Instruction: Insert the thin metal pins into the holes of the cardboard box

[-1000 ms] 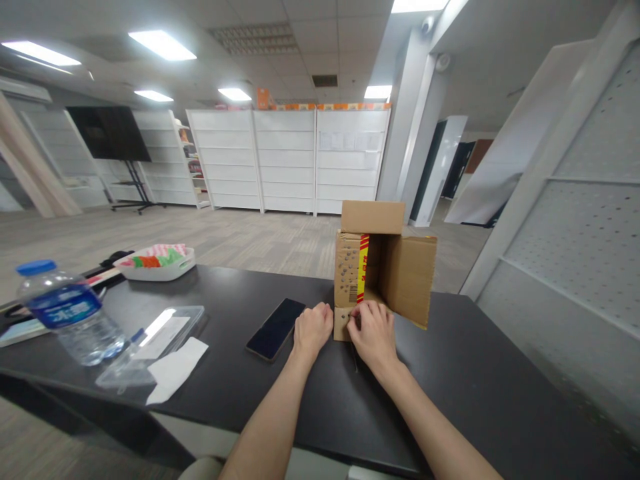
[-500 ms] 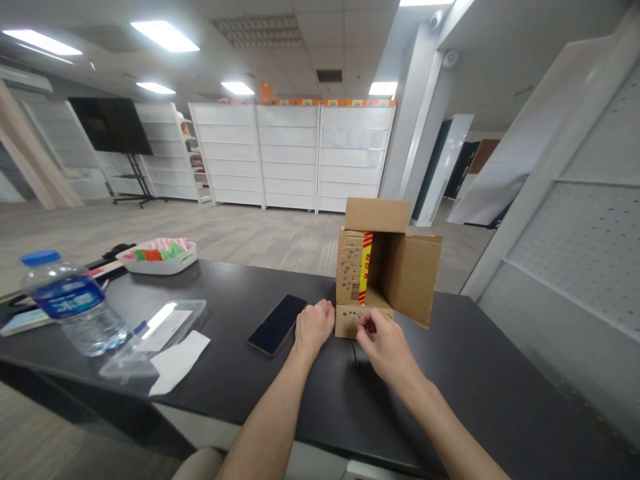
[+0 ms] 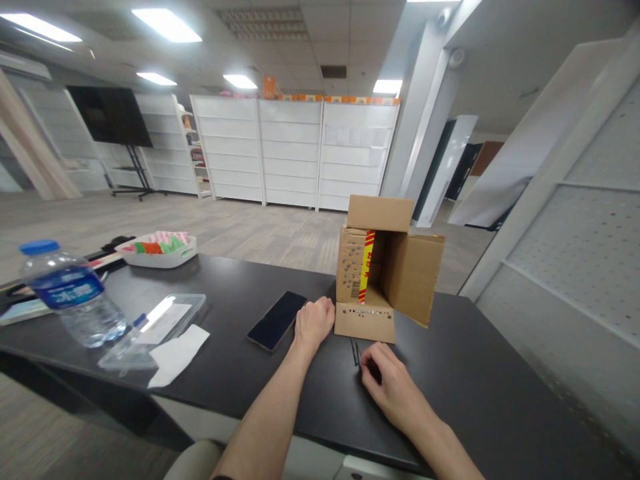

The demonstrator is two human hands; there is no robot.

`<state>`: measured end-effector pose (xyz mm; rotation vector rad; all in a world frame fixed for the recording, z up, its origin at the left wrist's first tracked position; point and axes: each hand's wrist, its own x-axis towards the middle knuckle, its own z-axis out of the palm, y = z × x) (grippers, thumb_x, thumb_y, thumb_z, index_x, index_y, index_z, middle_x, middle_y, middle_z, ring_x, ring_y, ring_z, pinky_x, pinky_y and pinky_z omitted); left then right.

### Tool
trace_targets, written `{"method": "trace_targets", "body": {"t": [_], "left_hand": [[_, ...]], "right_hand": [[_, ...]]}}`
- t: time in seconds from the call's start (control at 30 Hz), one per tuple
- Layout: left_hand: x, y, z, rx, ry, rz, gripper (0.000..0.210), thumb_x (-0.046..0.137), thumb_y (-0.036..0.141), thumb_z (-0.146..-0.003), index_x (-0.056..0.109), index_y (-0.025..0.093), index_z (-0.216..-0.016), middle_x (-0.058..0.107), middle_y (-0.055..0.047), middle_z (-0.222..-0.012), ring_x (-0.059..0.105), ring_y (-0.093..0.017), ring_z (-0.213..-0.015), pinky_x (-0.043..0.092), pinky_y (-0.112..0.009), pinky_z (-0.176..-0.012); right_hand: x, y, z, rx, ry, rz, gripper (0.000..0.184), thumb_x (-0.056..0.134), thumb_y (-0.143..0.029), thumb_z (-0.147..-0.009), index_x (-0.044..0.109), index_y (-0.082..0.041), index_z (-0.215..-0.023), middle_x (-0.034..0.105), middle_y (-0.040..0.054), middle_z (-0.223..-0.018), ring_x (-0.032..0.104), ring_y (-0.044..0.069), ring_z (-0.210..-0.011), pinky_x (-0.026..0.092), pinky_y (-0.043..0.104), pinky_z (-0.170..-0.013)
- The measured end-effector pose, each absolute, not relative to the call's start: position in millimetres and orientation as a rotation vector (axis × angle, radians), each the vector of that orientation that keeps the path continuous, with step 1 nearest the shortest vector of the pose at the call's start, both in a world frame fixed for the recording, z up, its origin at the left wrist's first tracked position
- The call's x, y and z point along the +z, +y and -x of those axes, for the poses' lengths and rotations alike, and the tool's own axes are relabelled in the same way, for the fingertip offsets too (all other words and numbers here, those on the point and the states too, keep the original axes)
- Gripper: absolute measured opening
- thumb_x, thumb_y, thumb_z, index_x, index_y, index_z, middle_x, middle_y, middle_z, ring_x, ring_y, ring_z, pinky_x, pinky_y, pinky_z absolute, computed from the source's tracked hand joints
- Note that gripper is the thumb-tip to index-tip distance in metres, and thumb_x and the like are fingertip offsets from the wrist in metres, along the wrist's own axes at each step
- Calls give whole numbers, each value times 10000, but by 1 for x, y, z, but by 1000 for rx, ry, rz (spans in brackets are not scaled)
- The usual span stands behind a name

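Note:
A cardboard box (image 3: 351, 263) lies on its side with its opening facing me and its flaps spread. Small holes, some holding shiny round bits, run along its lower flap (image 3: 365, 327); more dots mark the left side beside a yellow and red tape strip. My left hand (image 3: 314, 325) rests closed on the table against the box's lower left edge, its fingers curled and their inside hidden. In front of the lower flap, my right hand (image 3: 393, 381) is pinched at the table, its fingertips at one of two thin black sticks (image 3: 355, 353).
On the black table (image 3: 240, 287) a phone (image 3: 277, 321) lies left of my left hand. Farther left are white paper (image 3: 179, 357), a clear plastic case (image 3: 175, 313), a water bottle (image 3: 75, 293) and a white basket (image 3: 160, 259). A perforated panel (image 3: 575, 267) stands at the right.
My right hand has moved from the lower flap down toward me to the table. Two thin black sticks now show where one showed before. My left hand has stayed in place.

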<state>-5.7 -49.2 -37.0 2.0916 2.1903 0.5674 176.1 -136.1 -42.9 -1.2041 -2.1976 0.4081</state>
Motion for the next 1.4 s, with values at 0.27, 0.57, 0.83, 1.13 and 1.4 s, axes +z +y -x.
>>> {"method": "trace_targets", "body": {"t": [0.27,0.57,0.83,1.13,1.4], "left_hand": [[-37,-49,6,574,2197,-2104,477,198,399,-941,630,205,-886,690,-116,-859,659,-236,-830,425,-294,-674],[-38,-49,6,590,2198,-2122,469,206,391,-941,631,203,-875,689,-118,-843,661,-242,-821,424,-295,-663],[-37,-49,6,578,2199,-2113,473,208,396,-941,638,205,-892,690,-119,-853,659,-239,-829,426,-294,-672],[-37,-49,6,581,2198,-2117,475,204,394,-941,636,208,-880,691,-114,-854,661,-234,-823,425,-288,-664],[-33,-51,4,563,2210,-2072,457,230,402,-939,639,205,-892,691,-112,-878,656,-224,-863,424,-283,-693]], "right_hand": [[-44,-135,-174,390,-2246,1231,126,431,-87,-848,454,-205,-810,517,26,-847,481,183,-816,391,312,-735],[-45,-135,-173,342,-2271,1234,127,431,-88,-848,467,-205,-815,539,28,-847,488,188,-815,386,320,-738],[-42,-138,-171,309,-2276,1259,153,486,-119,-832,533,-214,-943,560,38,-947,498,205,-900,390,352,-805],[-41,-136,-170,254,-2335,1225,203,451,-154,-880,595,-228,-1002,573,53,-941,516,203,-896,409,351,-801],[-43,-134,-169,225,-2351,1200,194,446,-149,-894,606,-225,-974,583,48,-919,528,200,-885,416,348,-796]]}}
